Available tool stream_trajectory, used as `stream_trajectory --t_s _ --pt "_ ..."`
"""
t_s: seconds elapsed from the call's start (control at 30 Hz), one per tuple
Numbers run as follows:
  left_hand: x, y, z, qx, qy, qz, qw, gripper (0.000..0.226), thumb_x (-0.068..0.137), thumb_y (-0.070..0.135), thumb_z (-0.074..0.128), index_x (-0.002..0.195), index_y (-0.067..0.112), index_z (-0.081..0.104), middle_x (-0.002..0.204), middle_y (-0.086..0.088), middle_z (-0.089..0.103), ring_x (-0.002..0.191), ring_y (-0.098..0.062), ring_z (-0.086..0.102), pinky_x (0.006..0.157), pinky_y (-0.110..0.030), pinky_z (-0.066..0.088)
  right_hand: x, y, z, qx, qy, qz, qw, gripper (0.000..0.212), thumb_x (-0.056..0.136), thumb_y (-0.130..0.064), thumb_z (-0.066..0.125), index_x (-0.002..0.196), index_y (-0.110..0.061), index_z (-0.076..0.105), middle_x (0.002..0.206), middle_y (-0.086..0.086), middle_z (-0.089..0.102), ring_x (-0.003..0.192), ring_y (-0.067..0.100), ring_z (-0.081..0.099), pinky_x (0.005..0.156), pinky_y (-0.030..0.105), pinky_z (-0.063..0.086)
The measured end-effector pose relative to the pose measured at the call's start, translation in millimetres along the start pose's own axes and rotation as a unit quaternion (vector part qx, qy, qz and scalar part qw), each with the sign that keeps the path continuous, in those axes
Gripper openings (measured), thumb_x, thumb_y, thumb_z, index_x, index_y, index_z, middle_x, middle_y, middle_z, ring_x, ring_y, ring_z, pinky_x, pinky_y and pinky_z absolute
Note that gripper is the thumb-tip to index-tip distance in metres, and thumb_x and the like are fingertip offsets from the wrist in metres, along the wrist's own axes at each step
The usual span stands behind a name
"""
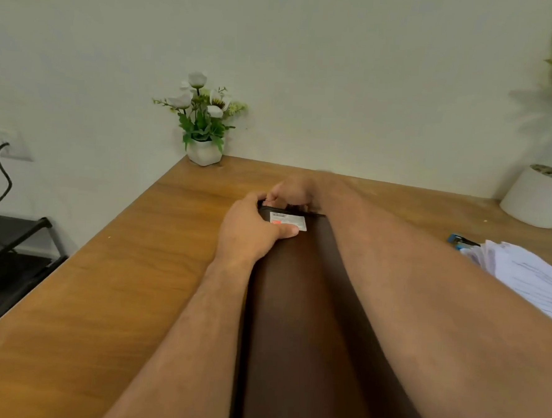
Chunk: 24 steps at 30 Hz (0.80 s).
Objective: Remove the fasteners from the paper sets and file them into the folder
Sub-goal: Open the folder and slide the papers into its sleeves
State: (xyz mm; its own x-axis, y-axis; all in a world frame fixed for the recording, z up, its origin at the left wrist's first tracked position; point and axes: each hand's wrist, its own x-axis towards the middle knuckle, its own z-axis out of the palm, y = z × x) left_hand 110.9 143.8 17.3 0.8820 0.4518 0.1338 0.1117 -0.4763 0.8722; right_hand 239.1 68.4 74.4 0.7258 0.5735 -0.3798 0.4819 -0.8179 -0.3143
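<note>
1. The left hand [250, 233] is gripping the far left corner of the dark brown folder [293, 323], its thumb lying flat across the white label [288, 221] and its fingers curling round the far edge.
2. The right hand [293, 190] is curling its fingers [295, 206] down over the same far edge, just beside the left; it seems to be working at something there, perhaps a zip or clasp, but what it is pinching is hidden and I cannot tell.
3. The folder is lying closed and flat on the counter [135, 265], running lengthways away from the person between both forearms.
4. It is looking stiff and smooth-skinned, likely a little slippery, and heavy enough to stay put under one holding hand; the far edge and corners are the sensible places to take hold while opening it.
5. The stack of papers [529, 276] is sitting well apart on the right side of the counter, loose and floppy at the edges, so it will need lifting from underneath or by the bound corner.
6. A blue and black object [460, 241], possibly a stapler or staple remover, is lying just beyond the stack.
7. A small pot of white flowers [205, 120] is standing at the back left corner, and a larger potted plant [547, 193] at the back right.
</note>
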Motion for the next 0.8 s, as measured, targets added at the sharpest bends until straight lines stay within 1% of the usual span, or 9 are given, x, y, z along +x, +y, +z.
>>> stream_trajectory --t_s 0.13,0.23,0.33,0.43,0.5,0.53,0.63,0.77,0.8 --pt "4 0 7 0.019 0.012 -0.017 1.000 0.068 0.071 0.032 0.089 0.133 0.025 0.061 0.127 0.005 0.065 0.111 -0.014 0.062 0.090 -0.028 0.048 9 3 -6 -0.067 -0.041 -0.005 0.997 0.025 0.101 -0.006 0.043 0.105 -0.020 0.063 0.085 0.000 0.057 0.066 0.012 0.048 0.051 0.024 0.039" --pt "5 1 9 0.036 0.014 -0.014 0.999 0.055 0.078 0.027 0.085 0.130 0.024 0.066 0.125 0.003 0.068 0.105 -0.011 0.062 0.086 -0.023 0.045 4 25 -11 -0.056 -0.048 0.023 0.997 0.035 0.100 0.000 0.038 0.094 -0.022 0.064 0.085 0.001 0.063 0.068 0.014 0.051 0.053 0.023 0.042" --pt "6 2 9 0.037 0.009 -0.018 0.999 0.055 0.082 0.026 0.081 0.134 0.021 0.064 0.131 0.002 0.066 0.117 -0.013 0.060 0.087 -0.020 0.039 -12 57 -18 -0.090 -0.056 0.078 0.991 0.042 0.100 0.000 0.030 0.092 -0.025 0.062 0.105 0.006 0.066 0.087 0.021 0.052 0.074 0.028 0.044" --pt "6 -1 12 0.051 0.003 -0.025 0.998 0.058 0.083 0.031 0.081 0.137 0.022 0.061 0.138 0.001 0.062 0.129 -0.018 0.055 0.106 -0.032 0.044 -29 88 -24 -0.105 -0.021 0.130 0.986 0.045 0.097 -0.004 0.033 0.084 -0.030 0.068 0.110 0.002 0.063 0.098 0.025 0.048 0.090 0.042 0.041" --pt "5 -1 13 0.053 0.002 -0.026 0.998 0.059 0.083 0.032 0.081 0.137 0.021 0.061 0.139 -0.001 0.061 0.131 -0.020 0.052 0.110 -0.038 0.043 -38 102 -26 -0.113 -0.011 0.137 0.984 0.049 0.096 -0.003 0.034 0.084 -0.029 0.074 0.120 0.003 0.063 0.116 0.033 0.054 0.105 0.050 0.040" --pt "4 -1 14 0.054 0.002 -0.024 0.998 0.058 0.084 0.032 0.080 0.138 0.021 0.060 0.140 -0.001 0.061 0.132 -0.020 0.052 0.111 -0.039 0.043 -44 104 -25 -0.121 -0.005 0.131 0.984 0.048 0.098 -0.001 0.035 0.088 -0.027 0.074 0.121 0.002 0.062 0.122 0.032 0.053 0.108 0.048 0.038" --pt "2 -2 14 0.055 -0.002 -0.025 0.998 0.058 0.085 0.031 0.080 0.138 0.021 0.060 0.140 -0.002 0.060 0.132 -0.020 0.051 0.112 -0.039 0.042 -63 104 -19 -0.171 0.014 0.137 0.976 0.027 0.103 -0.006 0.042 0.094 -0.019 0.064 0.113 0.004 0.059 0.105 0.020 0.049 0.095 0.033 0.037" --pt "0 -5 12 0.065 -0.003 -0.033 0.997 0.059 0.086 0.031 0.079 0.140 0.020 0.058 0.143 -0.003 0.058 0.133 -0.021 0.051 0.112 -0.038 0.041 -75 132 -10 -0.272 0.073 0.189 0.941 0.025 0.100 -0.009 0.043 0.113 -0.011 0.064 0.129 0.013 0.061 0.113 0.030 0.057 0.098 0.037 0.046" --pt "0 -6 12 0.065 -0.003 -0.034 0.997 0.059 0.086 0.030 0.079 0.140 0.020 0.058 0.143 -0.004 0.058 0.132 -0.021 0.052 0.112 -0.038 0.042 -81 136 -7 -0.275 0.086 0.204 0.936 0.022 0.098 -0.009 0.045 0.107 -0.011 0.064 0.124 0.014 0.063 0.110 0.032 0.059 0.093 0.036 0.047"
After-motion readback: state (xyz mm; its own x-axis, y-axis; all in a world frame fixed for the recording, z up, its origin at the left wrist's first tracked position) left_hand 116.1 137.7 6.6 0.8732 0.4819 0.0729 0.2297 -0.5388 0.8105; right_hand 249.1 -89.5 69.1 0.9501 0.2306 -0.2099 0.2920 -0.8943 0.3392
